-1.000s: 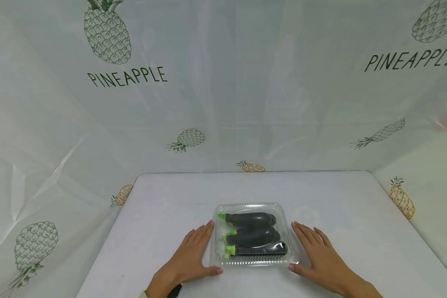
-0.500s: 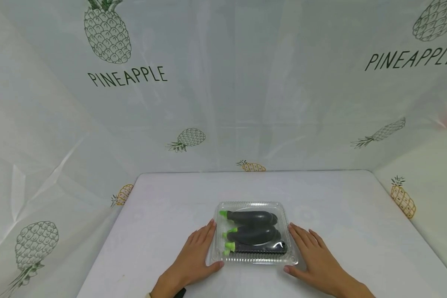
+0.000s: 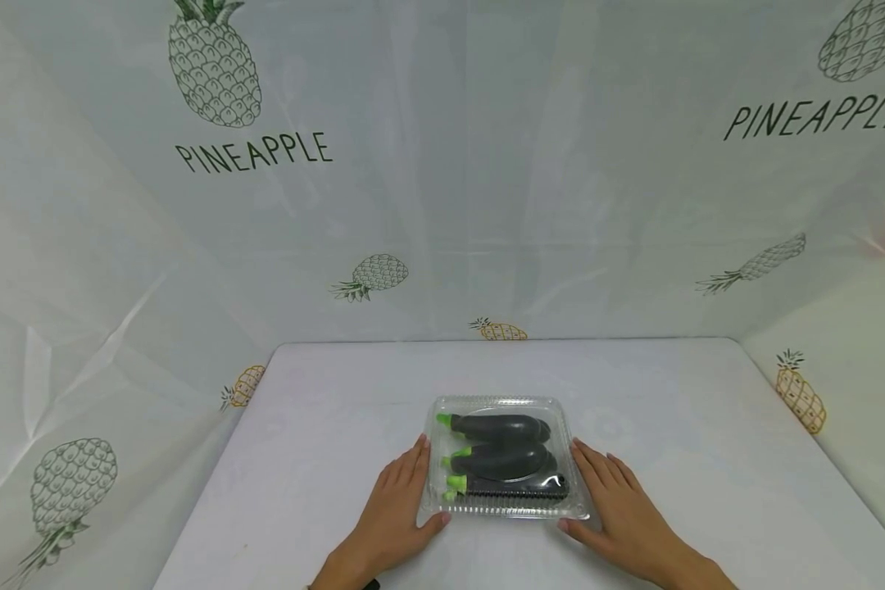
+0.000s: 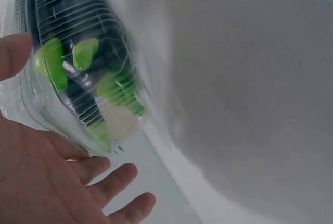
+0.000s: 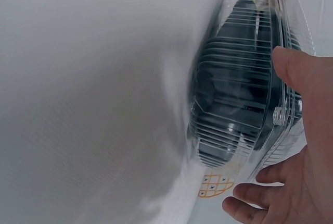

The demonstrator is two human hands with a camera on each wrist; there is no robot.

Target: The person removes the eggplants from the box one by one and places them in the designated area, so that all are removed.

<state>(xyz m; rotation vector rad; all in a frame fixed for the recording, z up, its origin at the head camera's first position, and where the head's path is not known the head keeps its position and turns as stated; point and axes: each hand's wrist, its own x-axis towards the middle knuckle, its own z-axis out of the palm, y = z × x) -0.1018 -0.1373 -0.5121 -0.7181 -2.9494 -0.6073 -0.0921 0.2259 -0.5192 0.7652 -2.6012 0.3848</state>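
In the head view, the left hand lies toward half past six, bare, with slim fingers tapering to rounded tips. At its wrist's four o'clock side shows a small black item, too cut off to identify. The right hand, toward half past four, is similarly bare and slim-fingered.

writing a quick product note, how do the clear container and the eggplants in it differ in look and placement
The container is see-through, while the eggplants are dark with bright green stem ends. The container is boxy with a ridged rim; the eggplants are long, rounded and smooth. The container is between the left hand and the right hand, while the eggplants lie inside it. Both look shiny.
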